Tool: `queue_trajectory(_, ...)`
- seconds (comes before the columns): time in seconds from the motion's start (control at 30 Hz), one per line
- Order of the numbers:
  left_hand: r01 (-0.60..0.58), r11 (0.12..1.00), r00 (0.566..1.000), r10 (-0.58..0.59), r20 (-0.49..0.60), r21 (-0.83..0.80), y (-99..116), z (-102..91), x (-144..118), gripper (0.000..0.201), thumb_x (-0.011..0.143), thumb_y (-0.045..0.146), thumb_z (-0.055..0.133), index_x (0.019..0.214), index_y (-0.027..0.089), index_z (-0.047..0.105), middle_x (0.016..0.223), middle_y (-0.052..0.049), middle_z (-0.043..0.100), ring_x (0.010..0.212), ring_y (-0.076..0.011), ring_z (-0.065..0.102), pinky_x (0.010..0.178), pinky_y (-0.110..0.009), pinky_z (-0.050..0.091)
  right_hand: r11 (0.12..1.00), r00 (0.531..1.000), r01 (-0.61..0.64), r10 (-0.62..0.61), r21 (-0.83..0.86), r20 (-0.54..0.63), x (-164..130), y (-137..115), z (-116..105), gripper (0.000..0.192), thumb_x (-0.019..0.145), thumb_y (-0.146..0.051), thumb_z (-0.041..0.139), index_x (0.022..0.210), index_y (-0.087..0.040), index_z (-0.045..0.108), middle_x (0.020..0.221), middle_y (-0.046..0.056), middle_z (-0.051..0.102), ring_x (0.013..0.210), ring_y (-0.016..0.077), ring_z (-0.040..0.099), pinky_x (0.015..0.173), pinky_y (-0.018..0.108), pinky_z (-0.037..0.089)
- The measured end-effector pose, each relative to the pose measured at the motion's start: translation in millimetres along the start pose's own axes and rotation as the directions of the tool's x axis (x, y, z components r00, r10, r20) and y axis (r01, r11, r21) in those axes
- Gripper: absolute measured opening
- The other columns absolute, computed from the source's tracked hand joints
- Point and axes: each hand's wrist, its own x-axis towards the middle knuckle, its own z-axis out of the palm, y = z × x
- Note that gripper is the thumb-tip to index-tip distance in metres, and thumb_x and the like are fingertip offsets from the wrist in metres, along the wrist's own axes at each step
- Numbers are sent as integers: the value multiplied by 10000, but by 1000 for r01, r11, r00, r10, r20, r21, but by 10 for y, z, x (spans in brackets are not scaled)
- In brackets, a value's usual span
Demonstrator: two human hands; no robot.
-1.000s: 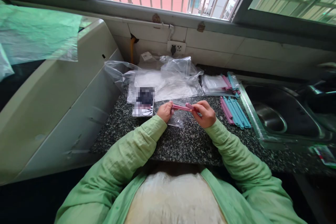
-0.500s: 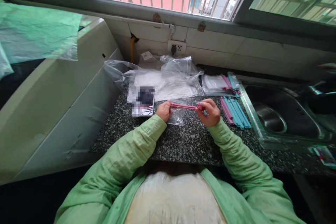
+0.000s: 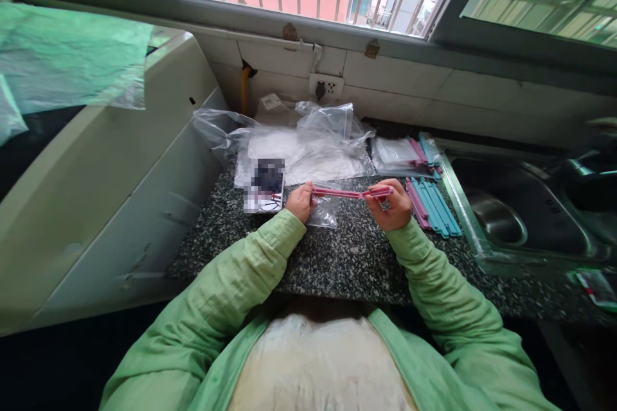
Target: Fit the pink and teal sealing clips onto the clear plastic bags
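I hold a slim pink clip (image 3: 337, 193), unfolded, its ends toward nine and three o'clock; a small clear bag (image 3: 324, 213) shows at its eight o'clock.

The person wore a light green overshirt (image 3: 429, 363), its front hanging open, in thin cloth with a matte look. The left sleeve (image 3: 216, 289) was long and creased, closing in a stitched cuff (image 3: 288, 231) at the wrist. The right sleeve (image 3: 448, 282) bunched into deeper folds along the forearm. Between the green edges showed a cream top (image 3: 318, 359), lightly wrinkled. The left hand (image 3: 301, 202) and right hand (image 3: 394, 207) were bare.
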Motion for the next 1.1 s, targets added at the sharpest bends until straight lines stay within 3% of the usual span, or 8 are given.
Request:
queue_trajectory(0.27,-7,1000,1000,7,-13,-17,8,6,-2,415,708,503,539,589,106,517,387,51,453,277,-17,320,272,-143,230,1000,1000,-11,12,11,-27,5,9,-10,50,712,-174,567,761,-162,562,728,32,544,478,65,432,428,210,407)
queue_trajectory(0.57,25,999,999,-25,-26,-26,70,22,-39,393,722,480,538,572,120,488,348,67,402,256,-19,303,263,-151,216,996,996,-91,91,-11,-4,-4,25,-12,79,739,-247,532,763,-174,551,724,34,548,461,68,419,422,226,413)
queue_trajectory(0.87,31,999,998,-31,-45,-14,47,6,-24,381,745,468,514,593,118,500,328,73,384,246,-23,295,257,-145,218,996,996,-85,86,21,-40,3,39,-16,59,727,-217,531,760,-169,543,724,30,538,456,63,406,409,223,402)
queue_trajectory(1.1,34,996,998,-37,-46,-77,45,8,-4,359,774,426,494,597,114,502,379,56,432,269,-16,320,267,-140,234,997,994,-74,75,15,-74,17,70,-11,53,725,-225,518,751,-184,539,687,37,552,597,138,506,505,289,450)
